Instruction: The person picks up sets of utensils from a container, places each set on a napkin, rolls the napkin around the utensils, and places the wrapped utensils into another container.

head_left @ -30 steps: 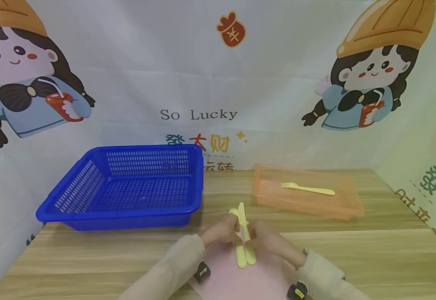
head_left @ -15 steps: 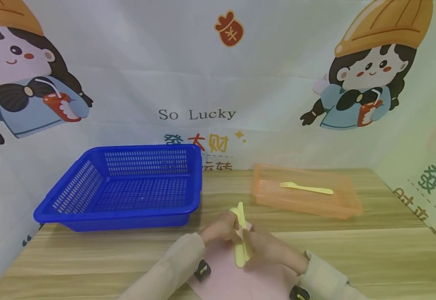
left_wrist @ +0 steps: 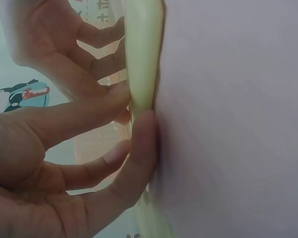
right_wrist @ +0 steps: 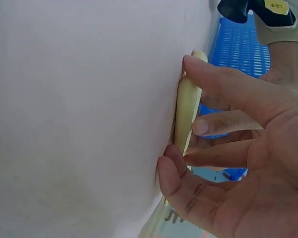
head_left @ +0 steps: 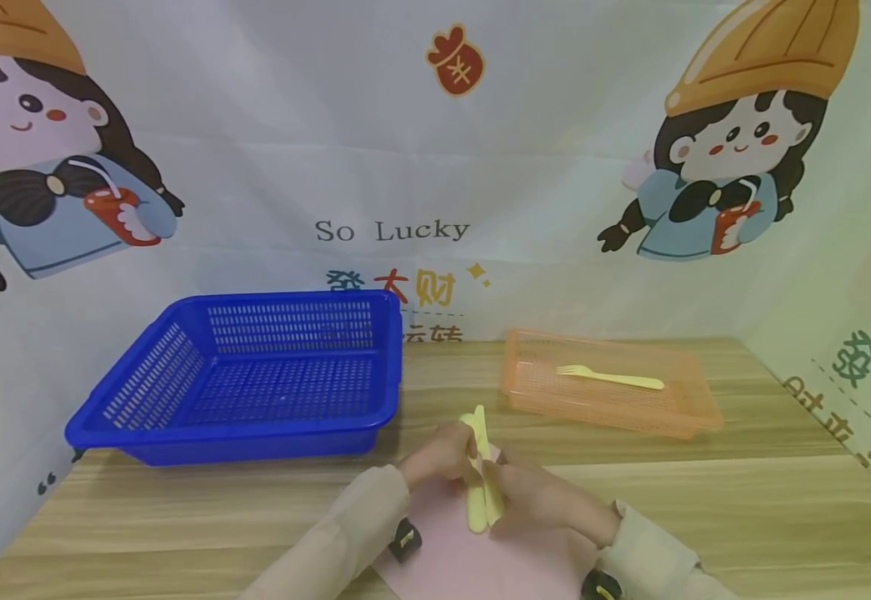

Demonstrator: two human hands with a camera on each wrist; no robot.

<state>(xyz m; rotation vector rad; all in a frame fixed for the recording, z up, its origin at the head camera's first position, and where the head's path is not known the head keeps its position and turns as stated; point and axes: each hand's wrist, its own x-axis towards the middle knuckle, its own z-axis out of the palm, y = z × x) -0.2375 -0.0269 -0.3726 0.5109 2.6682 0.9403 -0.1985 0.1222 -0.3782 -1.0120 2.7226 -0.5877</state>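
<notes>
On a pink sheet (head_left: 480,567), two pale yellow pieces of cutlery stand side by side between the hands in the head view. One is a knife (head_left: 481,423); the other, a spoon (head_left: 476,510), has its rounded head partly covered by fingers. My left hand (head_left: 444,454) pinches the spoon from the left, thumb and finger meeting on a yellow handle (left_wrist: 143,54) in the left wrist view. From the right, my right hand (head_left: 536,493) grips the knife and covers part of its handle. Its fingers and thumb lie along a yellow handle (right_wrist: 187,109) in the right wrist view.
A blue perforated basket (head_left: 240,446) stands at the back left. At the back right lies an orange mesh basket (head_left: 690,367) with a yellow fork (head_left: 611,378) in it. A printed cloth (head_left: 540,208) hangs behind the wooden table (head_left: 743,533).
My right hand has shifted slightly left and forward over the knife's handle, bringing the knife close against the spoon. The left hand stays nearly still. Both baskets and the fork stay put.
</notes>
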